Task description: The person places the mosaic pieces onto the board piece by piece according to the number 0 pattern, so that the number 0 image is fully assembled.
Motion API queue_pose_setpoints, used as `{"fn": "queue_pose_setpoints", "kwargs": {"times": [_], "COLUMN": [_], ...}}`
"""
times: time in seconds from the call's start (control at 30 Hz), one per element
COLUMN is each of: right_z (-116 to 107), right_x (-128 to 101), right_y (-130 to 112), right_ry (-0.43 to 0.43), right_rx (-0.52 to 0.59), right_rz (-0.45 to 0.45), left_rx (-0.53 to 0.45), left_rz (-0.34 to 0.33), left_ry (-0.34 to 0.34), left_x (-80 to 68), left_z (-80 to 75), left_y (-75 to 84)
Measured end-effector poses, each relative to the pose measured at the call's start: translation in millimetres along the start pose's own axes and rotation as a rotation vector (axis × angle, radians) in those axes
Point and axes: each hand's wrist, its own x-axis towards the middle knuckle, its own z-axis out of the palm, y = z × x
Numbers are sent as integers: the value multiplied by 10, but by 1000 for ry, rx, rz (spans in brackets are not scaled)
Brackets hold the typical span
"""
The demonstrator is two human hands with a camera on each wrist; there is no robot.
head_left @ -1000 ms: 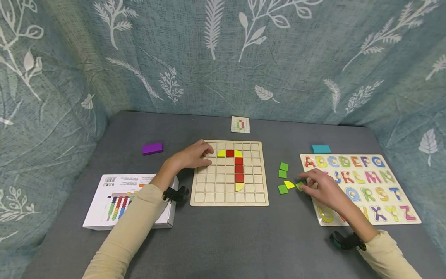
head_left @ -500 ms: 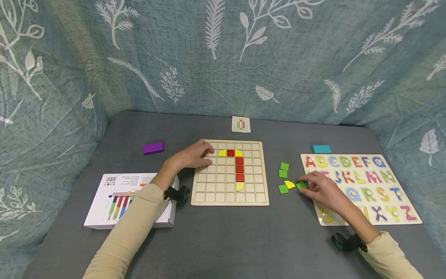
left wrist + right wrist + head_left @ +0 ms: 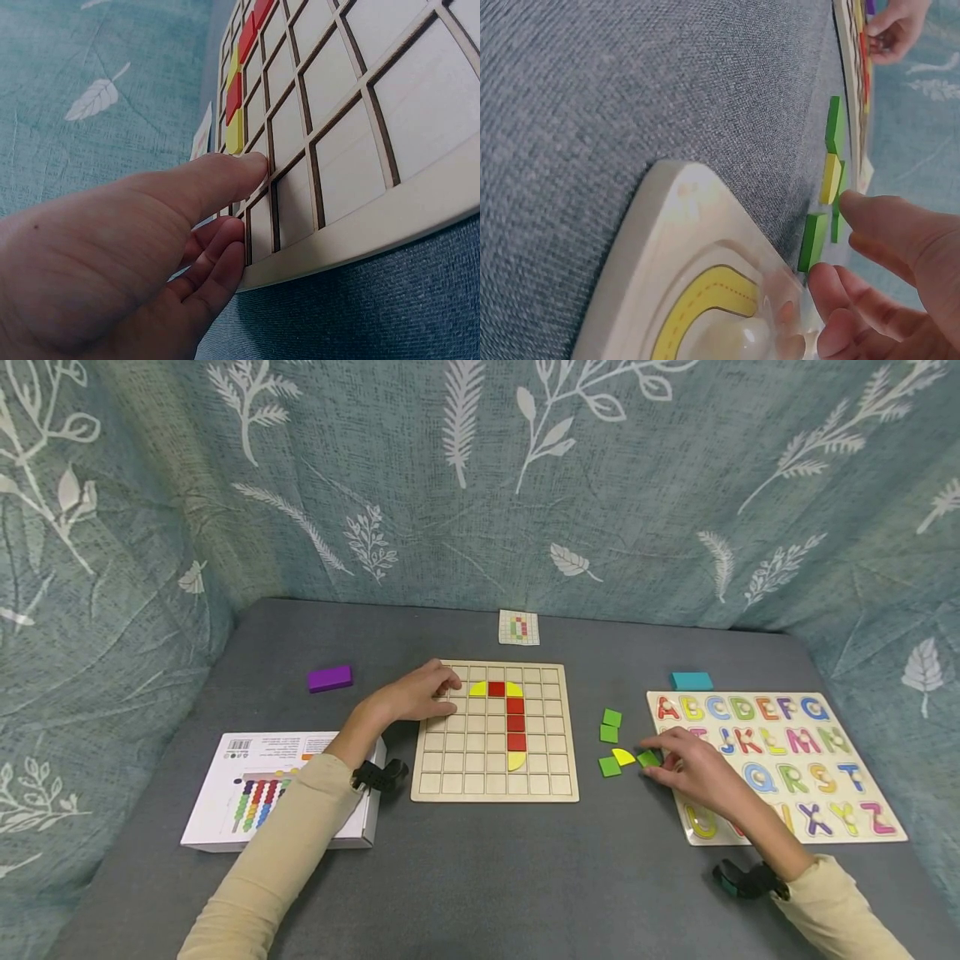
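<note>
A wooden grid board (image 3: 465, 760) lies mid-table, carrying a hook of red tiles (image 3: 514, 724) tipped with yellow quarter pieces (image 3: 515, 762). My left hand (image 3: 420, 693) rests on the board's far-left corner, one finger (image 3: 225, 176) flat on the cells and the rest curled at the edge. To the board's right lie loose green squares (image 3: 612, 718) and a yellow quarter piece (image 3: 623, 757). My right hand (image 3: 697, 768) reaches over them and pinches the nearest green tile (image 3: 648, 758) (image 3: 812, 241) between thumb and finger.
An alphabet puzzle (image 3: 780, 760) sits at the right, under my right wrist. A small pattern card (image 3: 518, 627) lies beyond the board, with a purple block (image 3: 329, 679) at the left, a teal block (image 3: 691, 681) at the right and a white box (image 3: 277, 789) near the left front.
My right hand's fingers have crept slightly left and closed on the green tile. The left hand and board have stayed still.
</note>
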Motion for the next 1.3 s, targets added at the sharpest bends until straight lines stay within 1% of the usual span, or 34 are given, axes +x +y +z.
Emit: {"fn": "queue_pose_setpoints", "kwargs": {"times": [1.1,1.3], "right_z": [17,12], "right_x": [0,6], "right_y": [0,-5], "right_ry": [-8,-20], "right_rx": [13,8], "right_rz": [-2,15], "left_rx": [10,14], "left_rz": [-6,-11], "left_ry": [0,0], "left_x": [5,2], "left_z": [-3,-9], "left_y": [-1,21]}}
